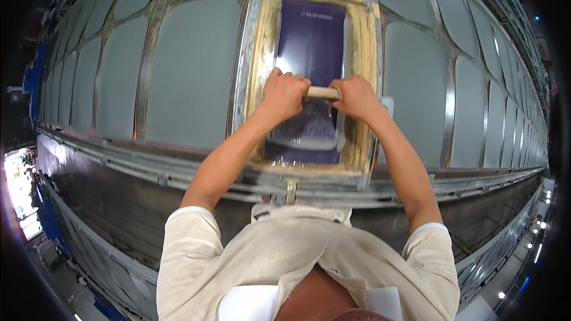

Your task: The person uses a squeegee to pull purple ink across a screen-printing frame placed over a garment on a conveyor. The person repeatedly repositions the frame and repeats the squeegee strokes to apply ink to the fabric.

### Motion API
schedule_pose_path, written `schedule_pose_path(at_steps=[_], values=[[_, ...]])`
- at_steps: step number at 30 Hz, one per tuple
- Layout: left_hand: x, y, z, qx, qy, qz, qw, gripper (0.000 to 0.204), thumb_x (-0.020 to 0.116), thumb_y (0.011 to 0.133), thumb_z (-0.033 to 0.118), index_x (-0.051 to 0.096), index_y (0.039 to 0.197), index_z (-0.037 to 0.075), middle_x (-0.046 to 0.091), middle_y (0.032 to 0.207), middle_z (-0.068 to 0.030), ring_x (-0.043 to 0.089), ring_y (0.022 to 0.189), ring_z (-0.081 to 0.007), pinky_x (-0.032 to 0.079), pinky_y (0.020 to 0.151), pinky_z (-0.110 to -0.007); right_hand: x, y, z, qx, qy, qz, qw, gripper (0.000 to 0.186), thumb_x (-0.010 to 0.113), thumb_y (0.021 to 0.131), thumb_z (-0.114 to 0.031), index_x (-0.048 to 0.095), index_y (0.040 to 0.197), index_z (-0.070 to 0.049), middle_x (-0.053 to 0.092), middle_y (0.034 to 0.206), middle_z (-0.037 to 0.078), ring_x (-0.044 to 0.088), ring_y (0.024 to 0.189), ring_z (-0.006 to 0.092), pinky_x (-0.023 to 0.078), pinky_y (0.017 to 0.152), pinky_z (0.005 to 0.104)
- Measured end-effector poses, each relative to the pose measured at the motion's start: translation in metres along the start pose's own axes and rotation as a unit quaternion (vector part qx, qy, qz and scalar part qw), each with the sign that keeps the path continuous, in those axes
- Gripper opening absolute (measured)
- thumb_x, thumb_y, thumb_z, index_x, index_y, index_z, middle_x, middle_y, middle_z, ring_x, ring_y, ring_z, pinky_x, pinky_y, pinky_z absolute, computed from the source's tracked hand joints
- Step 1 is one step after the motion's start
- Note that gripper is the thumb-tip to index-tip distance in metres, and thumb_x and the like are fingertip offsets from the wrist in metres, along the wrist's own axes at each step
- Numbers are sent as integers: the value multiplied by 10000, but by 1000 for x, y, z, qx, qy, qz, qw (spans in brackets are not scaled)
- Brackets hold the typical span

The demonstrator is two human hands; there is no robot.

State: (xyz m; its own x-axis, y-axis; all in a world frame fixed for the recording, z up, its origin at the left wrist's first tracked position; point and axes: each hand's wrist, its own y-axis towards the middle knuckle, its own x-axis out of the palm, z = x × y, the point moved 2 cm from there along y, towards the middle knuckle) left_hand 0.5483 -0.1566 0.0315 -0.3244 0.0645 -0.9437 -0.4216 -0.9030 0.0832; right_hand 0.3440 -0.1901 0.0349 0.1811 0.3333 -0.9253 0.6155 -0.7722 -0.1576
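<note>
Both my hands grip the wooden bar of a squeegee (322,93), which lies crosswise over a framed printing screen. My left hand (286,95) is closed round its left end, my right hand (357,96) round its right end. The squeegee's blade is mostly hidden beneath my hands. A dark purple panel (311,38) fills the middle of the screen, with small pale lettering near its far end. Glossy, wet-looking ink (304,134) lies on the near part. Yellowish, stained borders surround the panel inside the screen's frame (376,41).
A long table holds rows of grey-green flat panels (190,71) on both sides of the screen. Metal rails (172,160) run along its near edge, close to my body. A small metal bracket (291,191) sits at the frame's near side.
</note>
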Motion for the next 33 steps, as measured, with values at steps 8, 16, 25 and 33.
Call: schedule_pose_path(at_steps=[8,16,25,33], values=[[-12,225,-116,-8,112,-7,994,241,820,758,297,699,860,116,725,840,-113,709,838,-314,500,808,-486,-69,202,134,51,-7,39,998,407,842,768,-352,742,1060,-87,732,948,190,698,937,390,557,847,470],[-4,266,-144,-11,69,6,998,274,783,759,310,760,985,158,738,862,-136,720,827,-359,557,745,-494,-62,247,168,52,-8,31,998,473,864,673,-404,776,962,-40,736,878,243,734,815,377,575,774,476],[-1,129,-66,-17,69,2,997,181,811,710,271,749,823,145,733,804,-112,730,765,-310,579,679,-438,-24,119,84,27,16,40,999,330,852,753,-328,728,931,-79,710,834,179,687,830,390,538,745,470],[19,-86,55,-9,31,-2,999,194,761,681,111,696,863,117,683,851,-41,666,797,-242,456,766,-374,49,-81,-40,4,38,22,999,289,864,732,-220,733,939,-67,721,852,129,695,804,338,555,782,446]])
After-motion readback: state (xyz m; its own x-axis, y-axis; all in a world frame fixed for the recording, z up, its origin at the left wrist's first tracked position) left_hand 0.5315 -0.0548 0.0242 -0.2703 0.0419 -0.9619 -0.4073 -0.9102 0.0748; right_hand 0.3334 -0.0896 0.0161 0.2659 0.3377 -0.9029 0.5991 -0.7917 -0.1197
